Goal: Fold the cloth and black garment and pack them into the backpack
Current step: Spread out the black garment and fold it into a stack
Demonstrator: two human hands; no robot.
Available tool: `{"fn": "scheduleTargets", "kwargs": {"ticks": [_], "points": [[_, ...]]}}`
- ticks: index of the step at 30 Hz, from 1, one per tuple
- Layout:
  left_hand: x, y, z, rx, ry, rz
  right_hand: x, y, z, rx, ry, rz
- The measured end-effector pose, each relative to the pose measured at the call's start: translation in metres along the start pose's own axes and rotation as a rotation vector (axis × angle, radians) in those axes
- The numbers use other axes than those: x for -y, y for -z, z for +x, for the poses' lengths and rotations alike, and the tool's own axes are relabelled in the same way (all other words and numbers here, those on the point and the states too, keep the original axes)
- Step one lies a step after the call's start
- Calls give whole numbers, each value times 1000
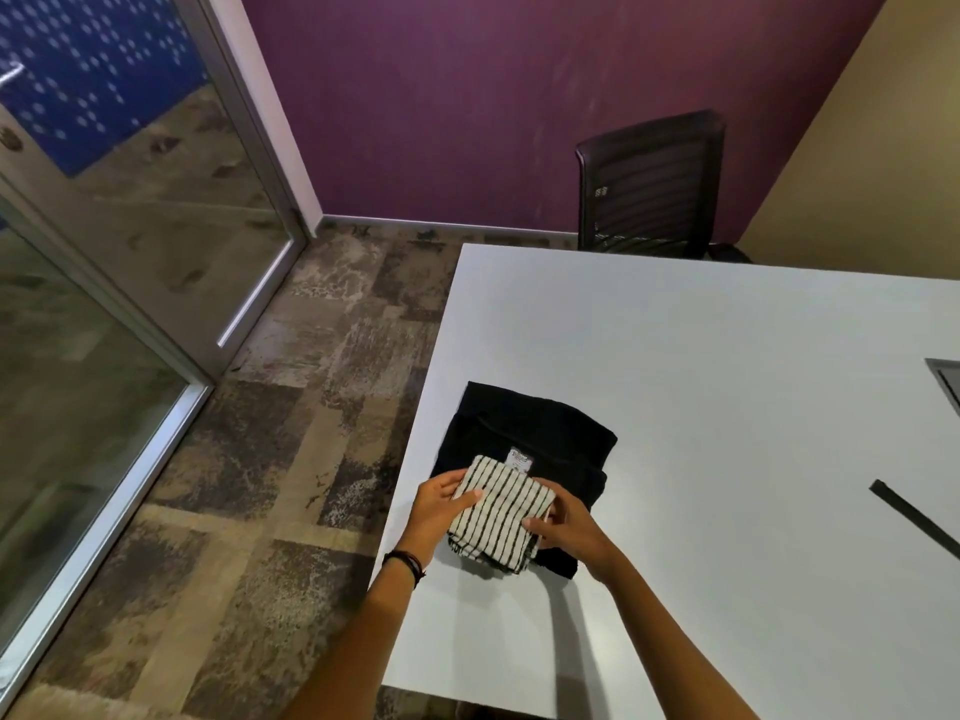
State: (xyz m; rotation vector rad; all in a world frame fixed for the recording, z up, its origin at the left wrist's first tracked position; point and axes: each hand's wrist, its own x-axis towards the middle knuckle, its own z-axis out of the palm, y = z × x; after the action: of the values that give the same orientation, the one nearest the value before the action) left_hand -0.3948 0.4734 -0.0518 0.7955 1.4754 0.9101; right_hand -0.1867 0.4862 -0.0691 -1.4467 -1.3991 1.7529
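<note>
My left hand [441, 506] and right hand [566, 527] each grip 1 side of the folded striped cloth [498, 511]. It sits on the folded black garment [524, 428] near the left edge of the desk [675, 356], probably stacked to lift as 1 bundle. Backpack not in view.

Broad white rectangular table [701, 356], folded black fabric garment [524, 428] lying flat near its left edge, narrow black strip [914, 517] well apart at the right, grey inset panel [948, 379] beyond it

Folded striped cloth [501, 511], gripped by left hand [441, 504] and right hand [566, 527], atop folded black garment [524, 433] on white desk [675, 356].
</note>
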Motion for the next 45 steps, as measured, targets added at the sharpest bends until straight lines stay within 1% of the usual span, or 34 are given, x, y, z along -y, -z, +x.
{"fn": "scheduleTargets", "kwargs": {"ticks": [6,11,17,19,21,24,26,27,30,32,35,38,40,45], "points": [[-3,-24,13,-5,-33,39,-1,19,7,-165,-6,-14],[-10,-35,33,1,-116,105,11,32,20,-292,30,0],[-22,-47,60,-124,-216,191,20,37,41,-317,18,-27],[-25,-50,70,-163,-245,217,23,37,46,-276,6,-20],[-27,-50,78,-185,-246,240,28,39,46,-185,-10,-14],[-27,-47,88,-157,-211,327,27,41,47,-94,-5,-100],[-25,-45,92,-85,-234,472,24,43,49,-95,46,-271],[-23,-46,93,-20,-266,573,21,42,50,-91,88,-352],[-15,-50,96,178,-380,869,8,35,51,-4,200,-451],[-6,-50,99,233,-421,1026,-2,28,49,47,197,-493],[6,-46,101,283,-417,1196,-15,24,45,67,185,-552],[13,-46,100,313,-418,1283,-25,28,45,66,210,-656],[15,-46,100,344,-412,1295,-25,29,45,87,176,-728],[19,-37,103,395,-379,1312,-18,20,44,203,67,-962]]}}
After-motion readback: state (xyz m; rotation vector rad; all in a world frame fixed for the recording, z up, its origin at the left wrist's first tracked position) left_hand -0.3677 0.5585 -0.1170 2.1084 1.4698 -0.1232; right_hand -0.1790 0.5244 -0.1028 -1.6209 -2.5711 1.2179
